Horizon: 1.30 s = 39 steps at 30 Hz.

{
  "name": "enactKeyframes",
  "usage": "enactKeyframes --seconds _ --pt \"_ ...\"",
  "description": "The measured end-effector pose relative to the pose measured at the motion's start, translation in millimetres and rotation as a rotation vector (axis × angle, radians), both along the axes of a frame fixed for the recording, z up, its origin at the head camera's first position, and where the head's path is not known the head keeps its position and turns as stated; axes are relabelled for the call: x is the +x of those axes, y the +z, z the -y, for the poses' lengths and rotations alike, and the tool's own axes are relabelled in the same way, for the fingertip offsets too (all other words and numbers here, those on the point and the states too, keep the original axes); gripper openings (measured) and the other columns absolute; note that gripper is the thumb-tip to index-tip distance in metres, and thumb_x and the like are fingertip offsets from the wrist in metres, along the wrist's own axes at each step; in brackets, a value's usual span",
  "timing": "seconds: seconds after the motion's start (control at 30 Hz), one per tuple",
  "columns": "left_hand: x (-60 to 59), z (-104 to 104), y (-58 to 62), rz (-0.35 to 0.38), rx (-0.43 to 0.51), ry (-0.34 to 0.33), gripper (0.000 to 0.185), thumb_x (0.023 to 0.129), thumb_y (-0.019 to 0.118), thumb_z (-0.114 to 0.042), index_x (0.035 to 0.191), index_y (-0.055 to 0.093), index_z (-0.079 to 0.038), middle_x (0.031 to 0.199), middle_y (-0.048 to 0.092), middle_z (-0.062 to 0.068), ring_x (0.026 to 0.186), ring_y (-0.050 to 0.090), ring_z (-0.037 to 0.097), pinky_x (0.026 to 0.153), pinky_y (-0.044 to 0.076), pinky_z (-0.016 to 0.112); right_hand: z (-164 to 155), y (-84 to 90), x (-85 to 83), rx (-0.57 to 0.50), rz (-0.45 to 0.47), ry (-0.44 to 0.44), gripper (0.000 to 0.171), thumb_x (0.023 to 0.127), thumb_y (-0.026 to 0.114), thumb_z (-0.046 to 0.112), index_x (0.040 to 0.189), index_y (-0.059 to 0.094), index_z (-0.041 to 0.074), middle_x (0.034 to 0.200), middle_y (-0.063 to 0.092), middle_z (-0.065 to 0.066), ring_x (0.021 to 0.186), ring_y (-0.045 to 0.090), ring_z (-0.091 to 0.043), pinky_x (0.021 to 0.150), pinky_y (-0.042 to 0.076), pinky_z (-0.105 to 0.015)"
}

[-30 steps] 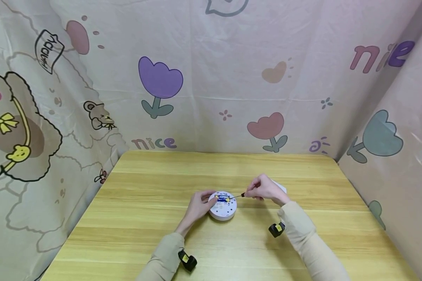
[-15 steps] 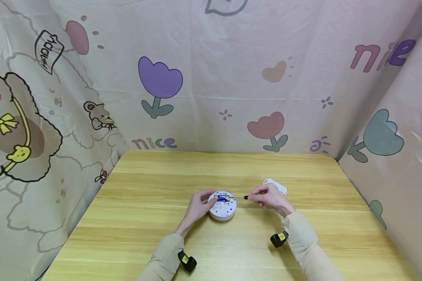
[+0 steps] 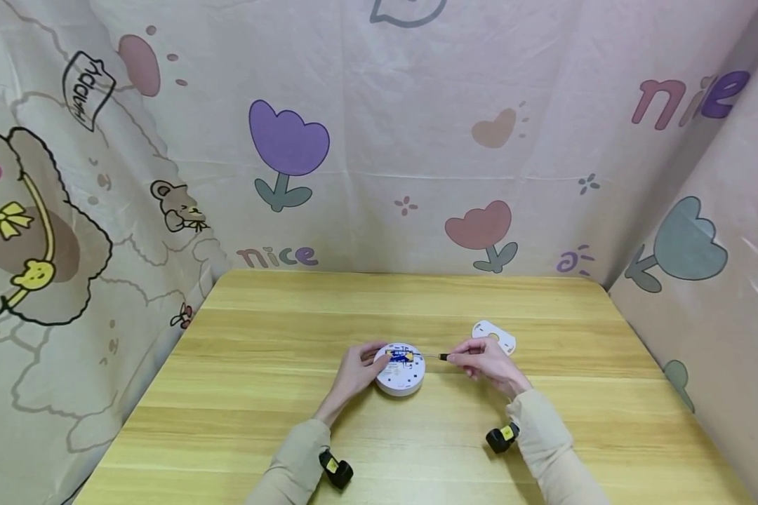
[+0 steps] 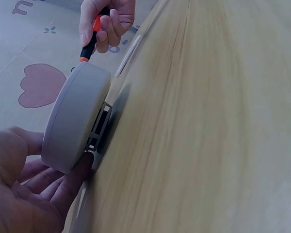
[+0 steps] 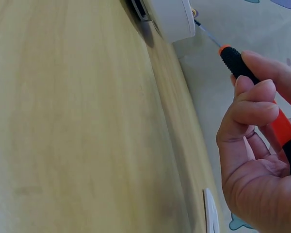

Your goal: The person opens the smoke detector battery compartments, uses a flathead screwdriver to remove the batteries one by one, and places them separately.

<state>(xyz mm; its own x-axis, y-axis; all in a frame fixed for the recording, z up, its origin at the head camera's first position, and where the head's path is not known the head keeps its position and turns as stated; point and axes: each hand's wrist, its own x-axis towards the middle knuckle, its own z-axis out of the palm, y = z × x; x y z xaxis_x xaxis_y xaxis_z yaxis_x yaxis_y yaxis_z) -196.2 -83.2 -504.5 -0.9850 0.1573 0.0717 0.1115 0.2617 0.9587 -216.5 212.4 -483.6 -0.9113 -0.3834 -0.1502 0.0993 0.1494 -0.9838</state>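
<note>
A white round smoke detector is held with its labelled back facing up, blue and yellow parts showing near its far side. My left hand grips its left edge, thumb on top and fingers beneath; the left wrist view shows the detector tilted, its vented side close over the table. My right hand holds a screwdriver with a black and orange handle. The thin shaft points left, and its tip reaches the yellow part on the detector's back.
A white flat mounting plate with a central hole lies on the wooden table just behind my right hand. Patterned cloth hangs behind the table and along both sides. Black wrist cameras sit on both sleeves.
My right hand has drawn back slightly to the right and lowered with the screwdriver, which now lies flatter and uncovers more of the mounting plate. The left hand and smoke detector hold nearly still.
</note>
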Motion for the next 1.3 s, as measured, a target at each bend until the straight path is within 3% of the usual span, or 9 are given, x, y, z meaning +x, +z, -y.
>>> enactKeyframes --seconds 0.33,0.7,1.0,1.3 --pt "-1.4 -0.6 0.3 -0.013 -0.002 -0.012 0.037 0.095 0.067 -0.009 0.127 0.063 0.010 0.130 0.064 0.031 0.125 0.061 0.043 0.107 0.052 0.047 -2.9 -2.1 0.9 -0.038 0.049 -0.021 0.007 0.087 0.076 0.009 0.093 0.075 0.013 0.074 0.073 0.001 0.054 0.056 -0.003 0.047 0.046 -0.014" --pt "-1.1 0.4 1.6 -0.008 -0.006 -0.023 0.038 0.097 0.066 -0.012 0.129 0.062 0.008 0.132 0.064 0.029 0.126 0.061 0.041 0.108 0.052 0.048 -6.7 -3.1 5.8 -0.170 0.081 -0.034 0.012 0.089 0.073 0.006 0.100 0.076 0.012 0.081 0.072 -0.001 0.065 0.064 -0.006 0.062 0.059 -0.018" --pt "-1.4 0.6 0.2 -0.004 -0.008 -0.013 0.037 0.096 0.066 -0.012 0.129 0.063 0.007 0.131 0.064 0.028 0.126 0.061 0.041 0.108 0.052 0.046 -7.6 -6.3 7.4 -0.120 0.077 -0.122 0.011 0.087 0.074 0.004 0.098 0.074 0.007 0.082 0.073 -0.001 0.064 0.062 -0.006 0.061 0.058 -0.018" --pt "-0.1 0.2 0.2 -0.008 -0.015 -0.019 0.038 0.097 0.065 -0.010 0.129 0.062 0.009 0.131 0.064 0.030 0.125 0.061 0.042 0.107 0.052 0.046 -6.9 -6.1 9.3 -0.037 0.023 -0.108 0.016 0.086 0.076 0.008 0.101 0.073 0.002 0.083 0.071 0.000 0.065 0.061 -0.008 0.061 0.057 -0.019"
